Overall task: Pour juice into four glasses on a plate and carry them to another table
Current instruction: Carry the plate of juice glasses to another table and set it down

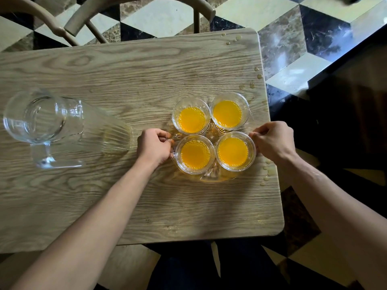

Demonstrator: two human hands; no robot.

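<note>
Several clear glasses of orange juice point(195, 154) stand in a square on a clear glass plate point(211, 177) at the right side of the wooden table point(125, 80). My left hand point(154, 146) pinches the plate's left rim. On the opposite side, my right hand point(272, 141) grips the right rim. The plate rests on the table, with some juice pooled in it. An empty glass pitcher point(54, 128) stands at the far left, handle toward me.
Juice drops point(267, 172) dot the table's right edge and far right corner point(232, 39). A wooden chair point(129, 15) stands beyond the table. Patterned tile floor point(293, 49) lies to the right, with a dark surface point(345, 122) beside it.
</note>
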